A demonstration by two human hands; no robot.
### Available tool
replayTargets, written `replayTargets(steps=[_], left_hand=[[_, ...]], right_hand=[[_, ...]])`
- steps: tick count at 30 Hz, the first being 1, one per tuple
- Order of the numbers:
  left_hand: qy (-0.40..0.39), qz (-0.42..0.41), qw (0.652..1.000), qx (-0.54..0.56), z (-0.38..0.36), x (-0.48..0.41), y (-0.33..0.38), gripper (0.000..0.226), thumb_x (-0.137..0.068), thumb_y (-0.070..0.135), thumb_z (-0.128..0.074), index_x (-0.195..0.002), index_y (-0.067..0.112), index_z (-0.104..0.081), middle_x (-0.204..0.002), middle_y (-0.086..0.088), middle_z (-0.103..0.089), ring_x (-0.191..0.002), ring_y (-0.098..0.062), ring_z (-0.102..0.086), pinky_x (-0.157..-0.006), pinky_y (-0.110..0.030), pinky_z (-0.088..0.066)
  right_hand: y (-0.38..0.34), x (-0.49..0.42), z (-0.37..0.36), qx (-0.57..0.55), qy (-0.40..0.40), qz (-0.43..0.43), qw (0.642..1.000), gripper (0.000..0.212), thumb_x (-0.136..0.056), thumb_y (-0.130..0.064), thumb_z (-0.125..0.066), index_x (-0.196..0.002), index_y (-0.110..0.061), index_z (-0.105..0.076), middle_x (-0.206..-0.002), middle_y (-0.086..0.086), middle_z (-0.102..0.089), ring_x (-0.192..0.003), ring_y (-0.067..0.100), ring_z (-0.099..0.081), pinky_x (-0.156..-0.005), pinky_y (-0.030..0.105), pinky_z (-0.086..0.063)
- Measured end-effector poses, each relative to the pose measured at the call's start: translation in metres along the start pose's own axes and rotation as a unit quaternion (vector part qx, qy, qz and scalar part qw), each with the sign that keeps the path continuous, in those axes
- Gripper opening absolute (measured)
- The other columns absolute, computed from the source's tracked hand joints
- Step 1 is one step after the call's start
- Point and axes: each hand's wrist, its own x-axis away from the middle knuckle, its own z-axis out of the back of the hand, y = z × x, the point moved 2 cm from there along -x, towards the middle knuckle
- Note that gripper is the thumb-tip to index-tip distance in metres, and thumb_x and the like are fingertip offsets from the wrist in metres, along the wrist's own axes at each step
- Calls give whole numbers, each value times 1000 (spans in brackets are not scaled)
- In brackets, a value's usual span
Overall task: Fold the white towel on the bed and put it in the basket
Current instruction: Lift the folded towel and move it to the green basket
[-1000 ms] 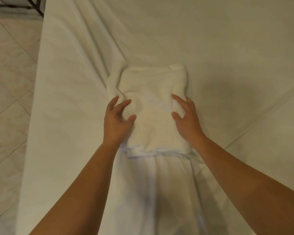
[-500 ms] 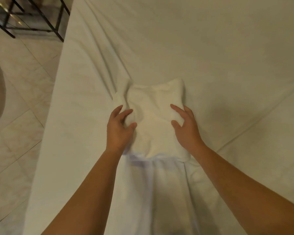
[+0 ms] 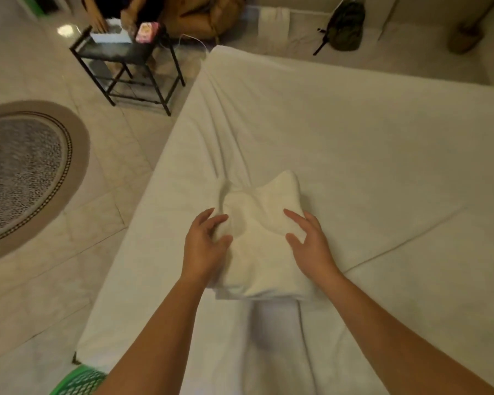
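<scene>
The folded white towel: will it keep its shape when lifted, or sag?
Probably sags: the towel dents and bulges between the left hand and right hand. Its layers, visible at the near edge, may slip apart unless held from both sides.

The folded towel [image 3: 257, 252] is held between both hands over the bed [image 3: 382, 166] — the left hand [image 3: 204, 246] grips its left side, the right hand [image 3: 311, 246] its right, thumbs on top. Its far corners poke up. A green basket [image 3: 77, 382] shows at the lower left edge — beside the bed. A round rug [image 3: 20, 172] lies on the floor farther left.
</scene>
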Motion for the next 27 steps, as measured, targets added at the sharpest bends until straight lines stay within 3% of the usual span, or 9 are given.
replayTargets(steps=[6, 11, 14, 16, 20, 24, 27], left_hand=[[70, 34, 997, -17, 48, 76, 3, 49, -78, 22, -81, -124, 35, -71, -149, 16, -46, -134, -7, -47, -108, -18, -32], [122, 68, 990, -13, 91, 133, -8, 48, -80, 21, -80, -125, 34, -70, -151, 14, -45, -135, -10, -46, -107, -20, -31], [148, 89, 985, -17, 117, 162, -22, 47, -81, 22, -80, -126, 34, -70, -152, 13, -45, -136, -10, -45, -105, -20, -31], [162, 104, 981, -13, 136, 180, -36, 47, -82, 20, -80, -126, 33, -70, -152, 12, -45, -137, -11, -44, -107, -19, -30], [191, 133, 973, -12, 176, 216, -73, 47, -82, 20, -80, -127, 30, -70, -152, 10, -45, -138, -13, -44, -108, -21, -30], [212, 153, 965, 10, 217, 249, -119, 46, -81, 15, -82, -125, 25, -72, -151, 5, -47, -135, -14, -47, -107, -20, -32], [227, 176, 958, 9, 248, 275, -159, 46, -81, 15, -82, -125, 25, -72, -151, 5, -48, -134, -13, -48, -106, -17, -32]], right_hand=[[-44, 40, -13, 2, -75, 41, 996, 54, -93, 3, -61, -137, -29, -61, -138, -4, -42, -111, -32, -38, -93, -8, -24], [-80, 72, -41, 14, -136, 70, 988, 54, -93, 1, -60, -137, -31, -60, -144, 0, -41, -124, -3, -40, -97, -6, -23], [-94, 88, -68, 25, -180, 82, 980, 54, -94, -1, -60, -138, -33, -59, -147, -3, -38, -134, 6, -38, -109, 10, -24], [-102, 100, -91, 34, -205, 91, 974, 54, -96, -3, -60, -138, -36, -57, -144, -8, -36, -134, 6, -36, -111, 15, -24], [-115, 126, -145, 42, -241, 107, 964, 54, -96, -6, -60, -138, -39, -56, -142, -12, -34, -129, 0, -34, -99, -5, -19], [-128, 156, -207, 49, -279, 99, 954, 54, -96, -10, -59, -139, -43, -55, -145, -16, -31, -131, -1, -33, -109, 15, -25], [-135, 180, -259, 62, -302, 107, 945, 54, -96, -12, -59, -137, -47, -54, -143, -18, -31, -130, -2, -33, -108, 17, -25]])
